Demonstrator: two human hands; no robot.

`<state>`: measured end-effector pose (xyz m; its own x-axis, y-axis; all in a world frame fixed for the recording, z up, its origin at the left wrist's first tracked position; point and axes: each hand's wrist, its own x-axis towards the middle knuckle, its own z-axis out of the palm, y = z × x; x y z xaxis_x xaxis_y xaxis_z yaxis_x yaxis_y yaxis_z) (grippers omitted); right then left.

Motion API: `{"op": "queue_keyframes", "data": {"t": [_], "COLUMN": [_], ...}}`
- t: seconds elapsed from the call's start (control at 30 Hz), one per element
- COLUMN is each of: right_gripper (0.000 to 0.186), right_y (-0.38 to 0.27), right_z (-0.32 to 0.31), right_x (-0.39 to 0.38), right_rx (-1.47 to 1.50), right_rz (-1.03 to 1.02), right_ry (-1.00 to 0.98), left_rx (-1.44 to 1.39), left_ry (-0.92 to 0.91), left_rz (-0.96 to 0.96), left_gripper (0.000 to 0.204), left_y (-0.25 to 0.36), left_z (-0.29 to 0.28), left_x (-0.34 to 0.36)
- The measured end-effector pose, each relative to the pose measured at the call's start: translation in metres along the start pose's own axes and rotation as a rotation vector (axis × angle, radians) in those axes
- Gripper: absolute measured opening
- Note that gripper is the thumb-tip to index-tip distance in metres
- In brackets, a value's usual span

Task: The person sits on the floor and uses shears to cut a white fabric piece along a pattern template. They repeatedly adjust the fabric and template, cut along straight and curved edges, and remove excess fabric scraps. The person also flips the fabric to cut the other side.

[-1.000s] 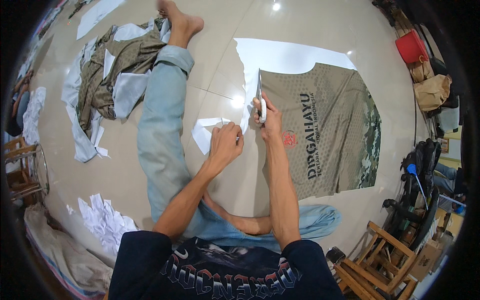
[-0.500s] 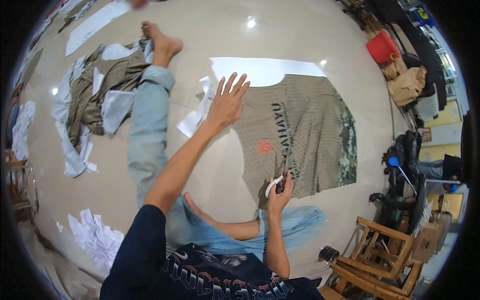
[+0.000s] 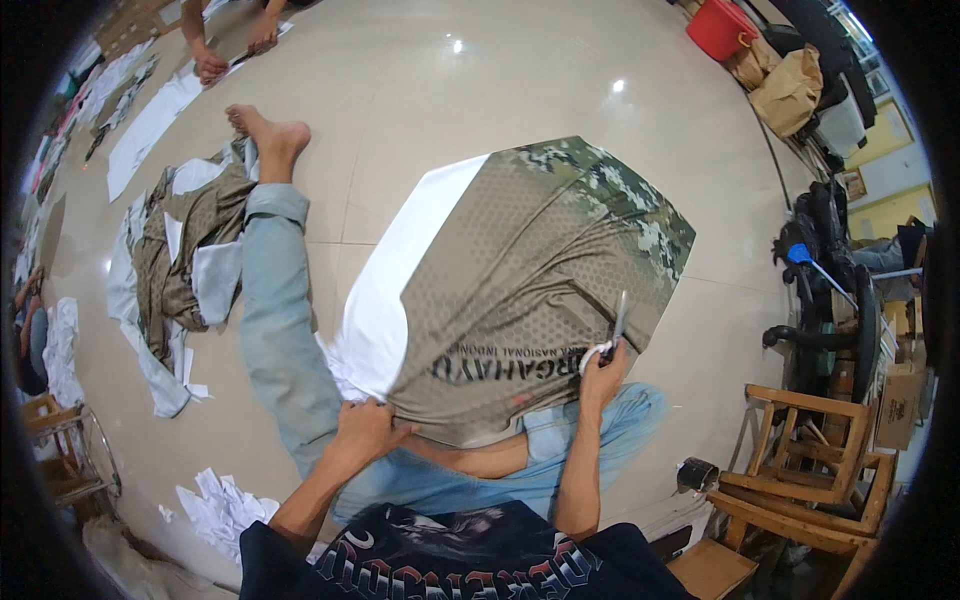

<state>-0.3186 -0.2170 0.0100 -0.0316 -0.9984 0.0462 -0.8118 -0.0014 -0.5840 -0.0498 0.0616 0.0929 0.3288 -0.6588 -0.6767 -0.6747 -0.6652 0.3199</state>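
Note:
An olive-brown printed fabric piece [image 3: 480,270] with a camouflage end lies on the floor before me, wrinkled toward its near side. Along its left edge runs a white strip [image 3: 400,250]. My left hand [image 3: 368,432] is closed on the bunched near-left corner of the cloth, beside my leg. In my right hand [image 3: 604,376], at the fabric's right side, is a pair of scissors [image 3: 621,318] with white-wrapped handles. The blades point away from me over the cloth and look closed or nearly so.
Cut olive and white cloth [image 3: 190,250] lies left of my outstretched leg. White scraps [image 3: 225,505] are heaped at lower left. Another person's hands [image 3: 225,55] work on white material at upper left. A wooden stool [image 3: 810,470], paper bag [image 3: 790,92] and red bucket [image 3: 720,30] stand to the right.
My left hand has come back from the far edge and gripped the near-left corner. The fabric has turned, its camouflage end now far away. The scissors stay in my right hand.

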Motion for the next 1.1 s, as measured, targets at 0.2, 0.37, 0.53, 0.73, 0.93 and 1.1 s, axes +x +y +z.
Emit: {"op": "queue_keyframes", "data": {"t": [0.2, 0.37, 0.53, 0.73, 0.93, 1.1], "right_gripper": [0.062, 0.063, 0.059, 0.058, 0.059, 0.059], "right_y": [-0.028, -0.046, -0.030, -0.019, -0.028, -0.026], "right_z": [0.002, 0.034, 0.056, 0.051, 0.051, 0.053], "right_x": [-0.008, 0.007, 0.015, 0.019, 0.020, 0.019], "right_rx": [0.095, 0.103, 0.120, 0.166, 0.213, 0.213], "right_rz": [-0.206, -0.345, -0.348, -0.264, -0.224, -0.187], "right_ry": [0.083, 0.041, 0.108, 0.142, 0.119, 0.119], "left_rx": [-0.291, -0.177, -0.257, -0.012, -0.509, -0.548], "left_ry": [0.856, 1.136, 0.772, 0.764, 0.882, 0.651], "left_rz": [0.380, -0.016, 0.158, 1.040, 0.410, 0.152], "left_gripper": [0.047, 0.044, 0.029, 0.023, 0.039, 0.031], "left_y": [-0.015, -0.024, 0.009, 0.087, 0.136, 0.157], "left_z": [-0.038, -0.101, -0.116, -0.022, -0.052, -0.074], "left_x": [0.057, 0.215, 0.265, 0.207, 0.244, 0.291]}}
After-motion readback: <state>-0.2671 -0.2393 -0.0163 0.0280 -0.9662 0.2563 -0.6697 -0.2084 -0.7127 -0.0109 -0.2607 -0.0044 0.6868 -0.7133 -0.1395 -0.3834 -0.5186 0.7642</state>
